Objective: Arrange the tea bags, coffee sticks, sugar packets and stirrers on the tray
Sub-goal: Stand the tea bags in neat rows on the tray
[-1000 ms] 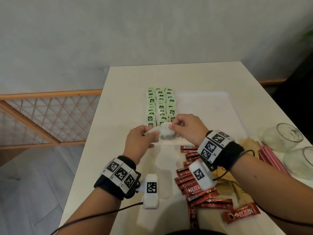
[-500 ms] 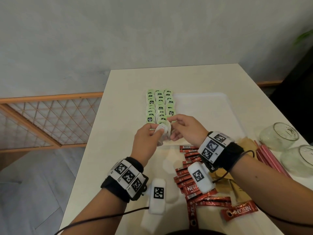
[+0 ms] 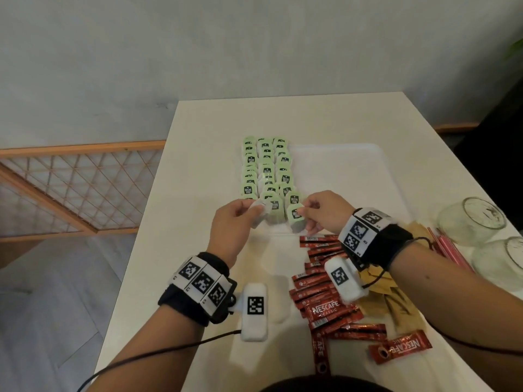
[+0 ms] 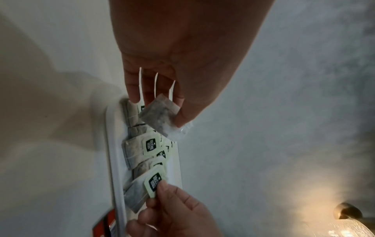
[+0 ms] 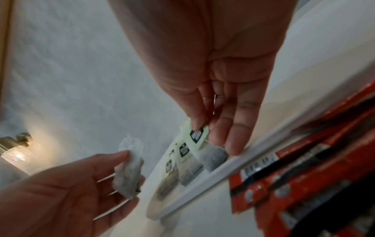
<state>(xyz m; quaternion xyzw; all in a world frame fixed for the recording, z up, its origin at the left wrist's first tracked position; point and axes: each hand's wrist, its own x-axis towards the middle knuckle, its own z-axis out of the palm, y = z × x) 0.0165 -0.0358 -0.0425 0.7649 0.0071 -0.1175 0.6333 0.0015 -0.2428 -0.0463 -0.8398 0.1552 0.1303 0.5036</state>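
Note:
Several tea bags [image 3: 266, 168] with green tags lie in three rows on the left part of the white tray [image 3: 339, 165]. My left hand [image 3: 253, 209] pinches one tea bag [image 4: 160, 117] just above the near end of the rows. My right hand [image 3: 305, 213] pinches another tea bag [image 3: 295, 220] by its green tag [image 5: 195, 136], low over the tray's near edge at the end of the right row. Red coffee sticks [image 3: 319, 301], brown sugar packets [image 3: 393, 298] and pink stirrers [image 3: 448, 251] lie on the table under and beside my right forearm.
Two glass jars [image 3: 471, 219] [image 3: 506, 264] stand at the table's right edge, beyond the stirrers. The right part of the tray is bare. A wooden lattice rail [image 3: 70, 188] runs along the floor on the left of the table.
Both hands were together on one clump of tea bags. They have drawn apart, each holding one bag, and the right hand's bag has come down to the tray's near edge.

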